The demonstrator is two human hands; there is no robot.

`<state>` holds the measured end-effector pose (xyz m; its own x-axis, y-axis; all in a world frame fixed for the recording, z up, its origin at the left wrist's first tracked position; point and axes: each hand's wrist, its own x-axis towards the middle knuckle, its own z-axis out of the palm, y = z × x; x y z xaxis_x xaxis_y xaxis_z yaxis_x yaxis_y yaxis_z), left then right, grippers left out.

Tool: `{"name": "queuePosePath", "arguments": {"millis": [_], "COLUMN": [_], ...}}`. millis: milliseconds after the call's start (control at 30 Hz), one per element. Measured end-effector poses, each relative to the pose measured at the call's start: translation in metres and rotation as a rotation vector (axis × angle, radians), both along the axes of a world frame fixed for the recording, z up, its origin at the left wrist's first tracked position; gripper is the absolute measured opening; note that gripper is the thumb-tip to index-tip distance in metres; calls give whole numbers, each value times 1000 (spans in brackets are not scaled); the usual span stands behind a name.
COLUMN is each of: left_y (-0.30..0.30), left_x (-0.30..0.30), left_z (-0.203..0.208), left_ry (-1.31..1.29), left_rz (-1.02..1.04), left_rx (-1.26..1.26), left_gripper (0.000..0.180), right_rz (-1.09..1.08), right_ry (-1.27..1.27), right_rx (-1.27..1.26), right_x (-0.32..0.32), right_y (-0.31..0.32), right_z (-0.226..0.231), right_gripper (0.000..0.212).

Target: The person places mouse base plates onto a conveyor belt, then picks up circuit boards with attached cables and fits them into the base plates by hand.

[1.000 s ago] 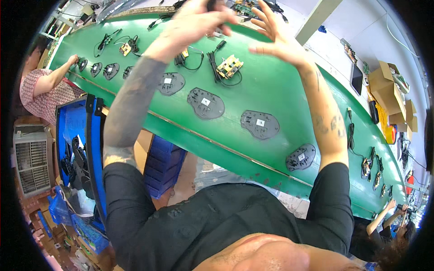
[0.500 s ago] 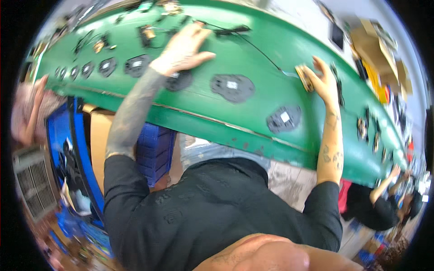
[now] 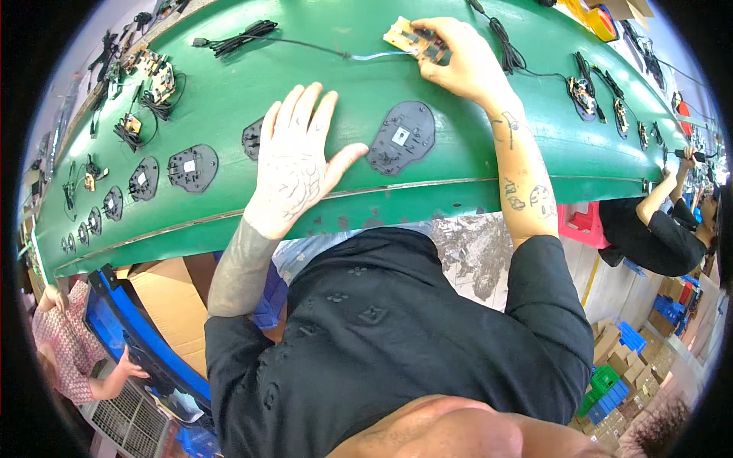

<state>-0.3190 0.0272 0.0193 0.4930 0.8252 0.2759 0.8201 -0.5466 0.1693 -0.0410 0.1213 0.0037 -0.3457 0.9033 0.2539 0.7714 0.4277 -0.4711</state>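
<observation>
My right hand [image 3: 462,65] pinches a tan circuit board [image 3: 401,37] between thumb and fingers above the far part of the green work surface [image 3: 328,164]. Pale wires run left from the board to a black cable bundle [image 3: 246,40], tied in loops, with a plug at its end. My left hand [image 3: 294,156] is open and palm down, fingers spread, holding nothing. Its thumb tip comes close to a black plastic base plate [image 3: 418,126] with a white square in its middle. Another base plate [image 3: 251,139] is partly hidden behind the left hand.
More black plates [image 3: 206,169] line up leftward along the near edge. Boards with coiled cables [image 3: 156,84] lie at the far left, others [image 3: 580,95] at the right. Co-workers stand at the far left [image 3: 72,336] and right [image 3: 660,229]. A blue bin [image 3: 114,305] stands below the edge.
The view has turned. My left hand has drawn back from the cable bundle toward the near edge, over the plates. My right hand still holds the circuit board, now farther from the nearest plate.
</observation>
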Motion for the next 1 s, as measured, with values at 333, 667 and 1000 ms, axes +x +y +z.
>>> {"name": "queuePosePath", "arguments": {"millis": [333, 667, 1000], "left_y": [4, -12, 37], "left_x": [-62, 49, -3], "left_z": [-22, -7, -25], "left_ry": [207, -119, -158], "left_rz": [159, -110, -363], "left_rx": [-13, -71, -101], "left_gripper": [67, 58, 47], "right_rz": [-26, -435, -107], "right_ry": [-60, 484, 1294], "right_rx": [-53, -113, -283], "right_x": [8, 12, -2], "right_y": [-15, -7, -15], "right_z": [22, 36, 38], "right_gripper": [45, 21, 29]}}
